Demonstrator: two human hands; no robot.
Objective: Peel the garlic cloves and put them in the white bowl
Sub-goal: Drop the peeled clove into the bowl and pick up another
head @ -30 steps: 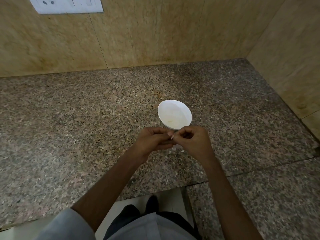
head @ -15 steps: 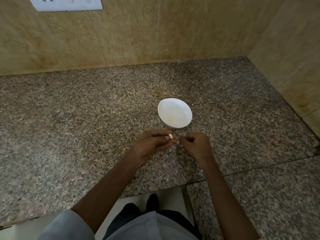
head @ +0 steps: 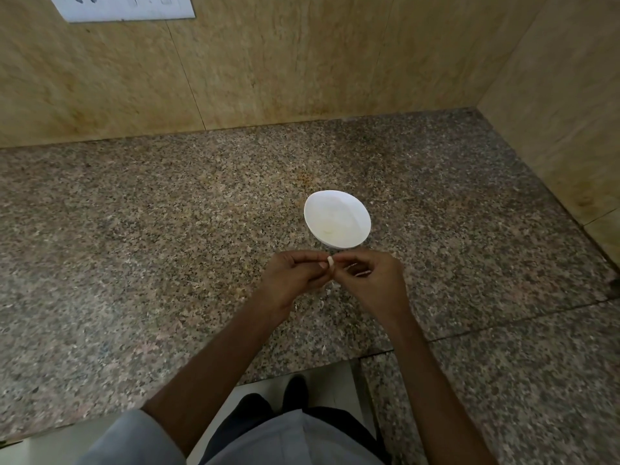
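A small pale garlic clove [head: 330, 261] is pinched between the fingertips of my left hand [head: 295, 275], just in front of the white bowl [head: 337, 218]. My right hand [head: 370, 280] meets it from the right, its thumb and forefinger pinching at the clove's end, the other fingers curled. Both hands hover low over the speckled granite counter [head: 167, 246]. The bowl stands a short way beyond my hands, and pale shapes lie inside it, too washed out to tell apart.
Bits of thin white garlic skin [head: 330, 292] lie on the counter under and around my hands. Tiled walls close the counter at the back and on the right. A switch plate [head: 124, 6] is on the wall at top left. The counter's front edge is near my legs.
Half a second ago my right hand had drawn a little away from the clove; now its fingertips are back on it. The bowl has not moved.
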